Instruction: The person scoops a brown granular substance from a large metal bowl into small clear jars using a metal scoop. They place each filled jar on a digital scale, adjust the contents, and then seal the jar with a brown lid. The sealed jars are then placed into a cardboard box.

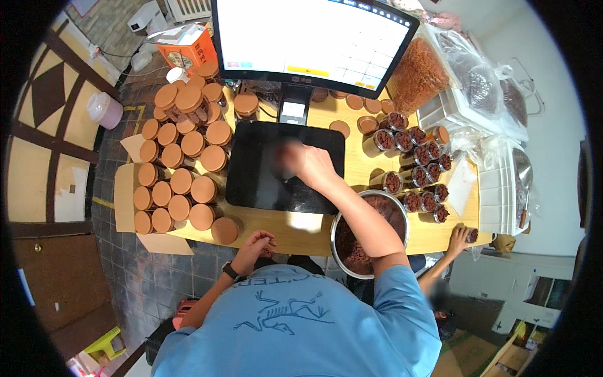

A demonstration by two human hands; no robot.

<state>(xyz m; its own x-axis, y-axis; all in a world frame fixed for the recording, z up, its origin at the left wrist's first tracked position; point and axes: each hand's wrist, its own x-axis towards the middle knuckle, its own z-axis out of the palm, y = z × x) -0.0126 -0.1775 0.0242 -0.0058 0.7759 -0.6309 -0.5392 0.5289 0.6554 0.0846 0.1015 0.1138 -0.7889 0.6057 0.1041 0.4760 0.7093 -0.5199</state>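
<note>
Reaching over black platform (pixel 254 179), right hand (pixel 316 167), grip impossible to tell, dark-red object (pixel 288 158) blurred, left hand (pixel 255 247) unclenched

Lidded jars (pixel 181 181) crowd the surface (pixel 264 223) on my left; a platform (pixel 251 163) lies before me, my right hand (pixel 316 167) over it, a monitor (pixel 308 41) behind. To the right, a bowl (pixel 333 235) sits at the near edge, open jars (pixel 419 176) beyond.

Shiny metal bowl (pixel 333 242); smooth, wood-look worktop (pixel 264 223); glossy black plate (pixel 257 157); smooth matt lids (pixel 202 190); crinkled, shiny plastic bags (pixel 465 60); matt cloth shirt (pixel 377 320).
</note>
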